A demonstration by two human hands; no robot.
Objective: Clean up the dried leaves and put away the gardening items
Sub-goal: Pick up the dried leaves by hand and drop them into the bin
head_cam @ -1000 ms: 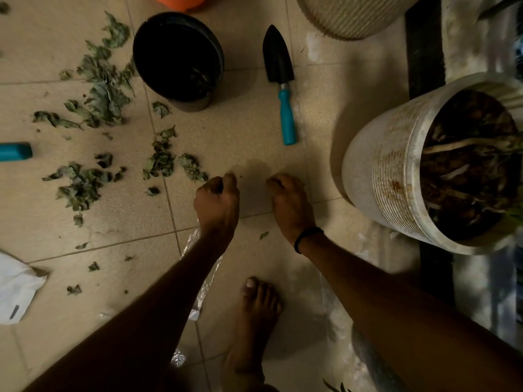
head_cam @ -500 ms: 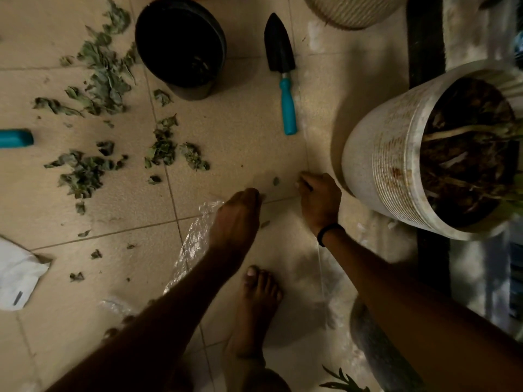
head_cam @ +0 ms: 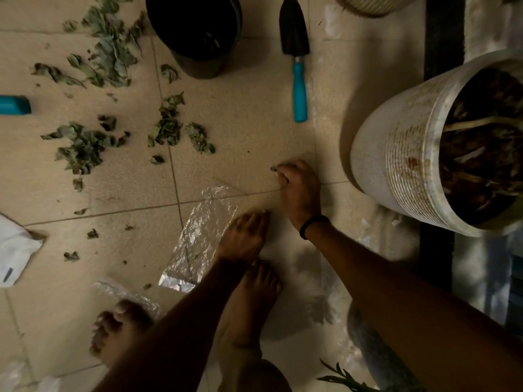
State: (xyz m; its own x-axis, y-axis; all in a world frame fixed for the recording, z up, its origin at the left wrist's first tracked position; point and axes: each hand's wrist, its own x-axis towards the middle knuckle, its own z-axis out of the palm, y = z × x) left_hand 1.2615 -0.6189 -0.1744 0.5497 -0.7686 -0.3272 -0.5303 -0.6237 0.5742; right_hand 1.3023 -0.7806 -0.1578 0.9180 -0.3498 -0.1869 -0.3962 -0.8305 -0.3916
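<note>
Dried leaves lie scattered in several clumps over the tiled floor at the left and centre. My right hand is down at the floor beside the big white pot and pinches a small dried leaf piece at its fingertips. My left hand is lower and holds the edge of a crumpled clear plastic bag, which trails off to its left on the floor. A black trowel with a teal handle lies beyond my right hand.
A black plastic pot stands at the top centre. A large white pot of soil and roots fills the right. Another teal handle and a white sheet are at the left edge. My bare feet are below my hands.
My left hand drew back toward me, dragging the plastic bag along. My right hand shifted right toward the white pot and picked up a small leaf piece.
</note>
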